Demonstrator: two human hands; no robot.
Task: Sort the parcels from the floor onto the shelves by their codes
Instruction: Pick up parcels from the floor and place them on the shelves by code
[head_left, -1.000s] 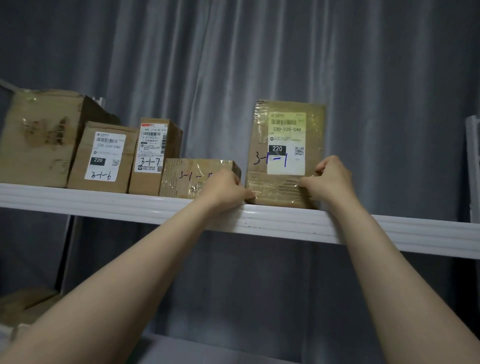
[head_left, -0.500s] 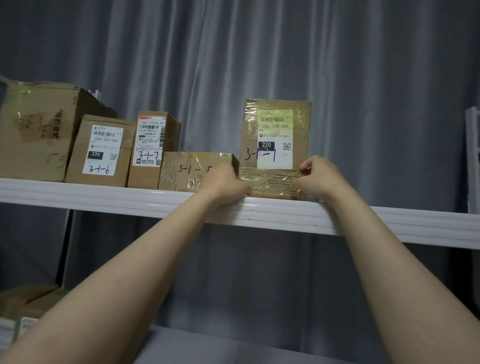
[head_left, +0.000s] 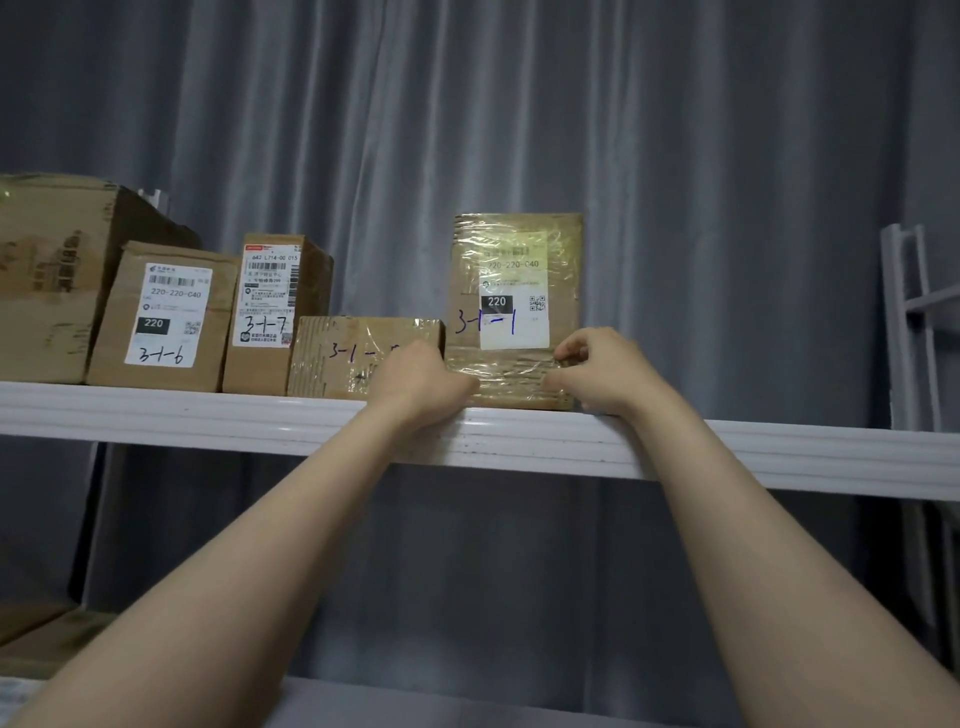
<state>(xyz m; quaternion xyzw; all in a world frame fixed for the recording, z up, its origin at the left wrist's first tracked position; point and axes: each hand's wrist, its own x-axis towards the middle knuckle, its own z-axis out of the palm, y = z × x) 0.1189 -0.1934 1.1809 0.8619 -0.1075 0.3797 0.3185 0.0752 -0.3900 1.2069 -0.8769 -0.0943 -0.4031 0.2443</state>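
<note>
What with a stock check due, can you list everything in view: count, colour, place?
parcel 3-1-1: one, brown, white label, upright on the shelf, right end of row.
low parcel: one, brown, left beside parcel 3-1-1; code partly hidden.
parcel 3-1-7: one, brown, left of the low parcel.
parcel 3-1-6: one, brown, left of parcel 3-1-7.
large box: one, brown, far left.
lower parcels: count unclear, brown, bottom left.
shelf: one, white, across the middle.
curtain: one, grey, behind.
second rack: one, white, right edge.
left hand: one, grips parcel 3-1-1's lower left corner.
right hand: one, pinches its lower right corner.
</note>
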